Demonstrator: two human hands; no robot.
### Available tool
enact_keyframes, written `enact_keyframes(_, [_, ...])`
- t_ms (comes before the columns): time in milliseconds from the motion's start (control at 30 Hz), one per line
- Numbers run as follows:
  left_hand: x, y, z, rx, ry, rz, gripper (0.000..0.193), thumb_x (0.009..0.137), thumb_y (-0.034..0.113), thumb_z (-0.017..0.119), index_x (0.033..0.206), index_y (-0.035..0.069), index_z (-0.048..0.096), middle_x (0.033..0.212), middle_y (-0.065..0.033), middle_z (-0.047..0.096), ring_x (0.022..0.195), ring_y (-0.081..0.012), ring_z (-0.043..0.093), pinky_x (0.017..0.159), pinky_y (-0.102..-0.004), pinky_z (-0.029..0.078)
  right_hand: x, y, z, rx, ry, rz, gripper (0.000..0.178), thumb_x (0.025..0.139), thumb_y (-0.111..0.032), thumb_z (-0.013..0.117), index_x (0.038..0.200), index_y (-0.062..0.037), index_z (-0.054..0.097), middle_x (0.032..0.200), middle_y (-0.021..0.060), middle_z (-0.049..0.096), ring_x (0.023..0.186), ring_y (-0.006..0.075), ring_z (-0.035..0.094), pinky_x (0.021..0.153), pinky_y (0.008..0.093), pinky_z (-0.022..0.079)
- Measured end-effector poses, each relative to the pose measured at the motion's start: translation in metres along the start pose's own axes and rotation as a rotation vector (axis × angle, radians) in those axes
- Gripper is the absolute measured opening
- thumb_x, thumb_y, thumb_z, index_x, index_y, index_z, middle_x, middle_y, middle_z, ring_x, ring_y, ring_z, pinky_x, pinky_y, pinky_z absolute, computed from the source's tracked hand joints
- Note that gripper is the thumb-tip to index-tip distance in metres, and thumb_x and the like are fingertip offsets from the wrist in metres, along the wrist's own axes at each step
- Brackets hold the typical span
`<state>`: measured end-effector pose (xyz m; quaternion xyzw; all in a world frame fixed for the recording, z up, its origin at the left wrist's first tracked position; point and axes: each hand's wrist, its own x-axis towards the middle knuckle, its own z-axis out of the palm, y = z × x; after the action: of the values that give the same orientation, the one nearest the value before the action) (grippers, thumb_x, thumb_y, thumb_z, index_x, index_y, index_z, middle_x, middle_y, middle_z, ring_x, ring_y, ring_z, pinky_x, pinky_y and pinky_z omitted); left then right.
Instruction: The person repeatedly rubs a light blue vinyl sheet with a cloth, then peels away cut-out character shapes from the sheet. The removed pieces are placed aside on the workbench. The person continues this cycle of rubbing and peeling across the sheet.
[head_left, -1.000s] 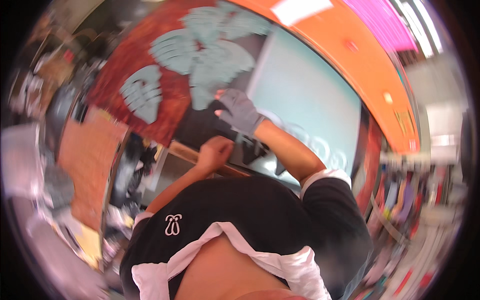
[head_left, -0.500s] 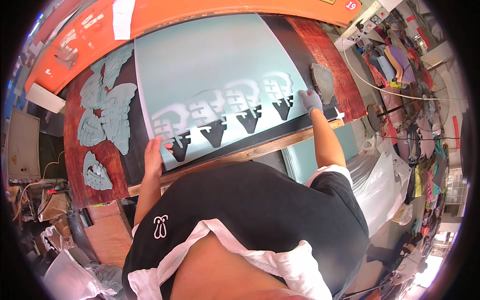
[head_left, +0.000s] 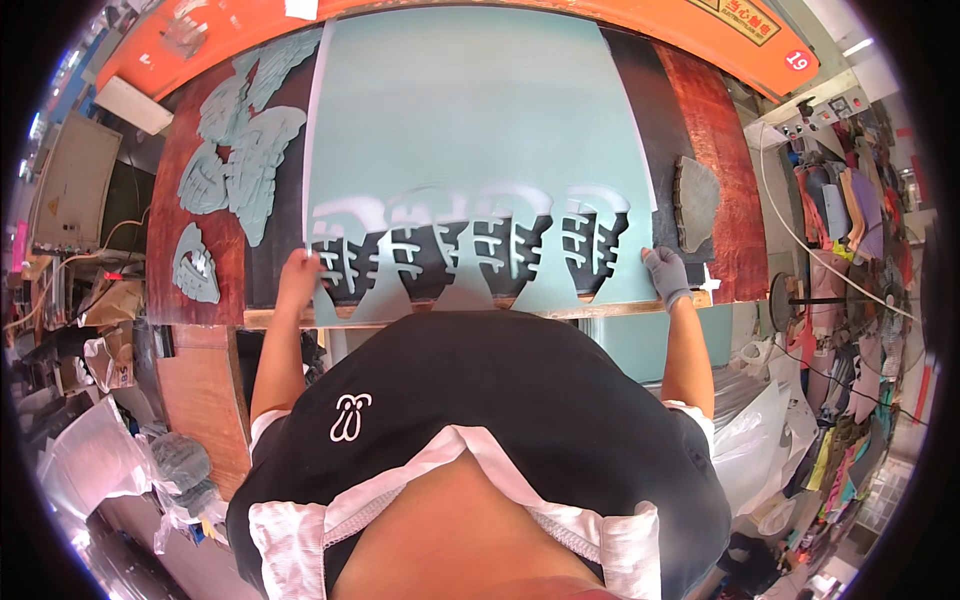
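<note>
Pinching the left edge of a pale blue-green flat sheet (head_left: 470,120) with ribbed cutouts, the bare left hand (head_left: 297,280) sits along the red-and-black board (head_left: 728,190)'s near side; the grey-gloved right hand (head_left: 666,274) seems to grasp the opposite edge. The sheet covers the board's middle.

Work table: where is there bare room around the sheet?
Bare: the red board at right, outside the grey piece; the black strip between that board and the pale green sheet; a narrow black patch between sheet and cut pieces. Crowded: left, under those pieces; the sheet's near edge, flanked by left hand and right hand.
</note>
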<state>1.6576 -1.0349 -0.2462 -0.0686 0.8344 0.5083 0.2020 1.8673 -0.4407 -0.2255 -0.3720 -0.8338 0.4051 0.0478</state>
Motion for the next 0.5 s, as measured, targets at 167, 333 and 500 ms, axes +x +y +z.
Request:
enact_keyframes(167, [0.010,0.029,0.036,0.525,0.578,0.723,0.046,0.086,0.022,0.057,0.128,0.006,0.045,0.133,-0.0169,0.041,0.124,-0.0333,0.039,0.101,-0.0442,0.031,0.032,-0.018,-0.036,-0.268,0.465,-0.209,0.045,0.080,-0.038,0.063,0.106,-0.0019,0.058,0.106,0.0208,0.058,0.097,0.0326,0.057,0.083,0.0403,0.045])
enact_keyframes(333, [0.048,0.052,0.076,0.919,0.304,0.503,0.057,0.091,0.039,0.048,0.141,0.015,0.034,0.149,-0.0055,0.026,0.137,-0.0298,0.022,0.109,-0.0528,0.016,0.075,-0.061,-0.057,-0.632,0.307,0.167,0.091,0.067,-0.060,0.065,0.137,-0.0104,0.036,0.144,0.0206,0.029,0.123,0.0423,0.040,0.100,0.0467,0.037])
enact_keyframes(500, [0.056,0.039,0.076,0.917,0.331,0.555,0.054,0.093,0.041,0.042,0.141,0.016,0.034,0.150,-0.0053,0.025,0.138,-0.0295,0.022,0.109,-0.0541,0.016,0.093,-0.071,-0.058,-0.605,0.287,0.246,0.096,0.060,-0.056,0.067,0.139,-0.0143,0.033,0.149,0.0162,0.022,0.129,0.0400,0.036,0.100,0.0446,0.038])
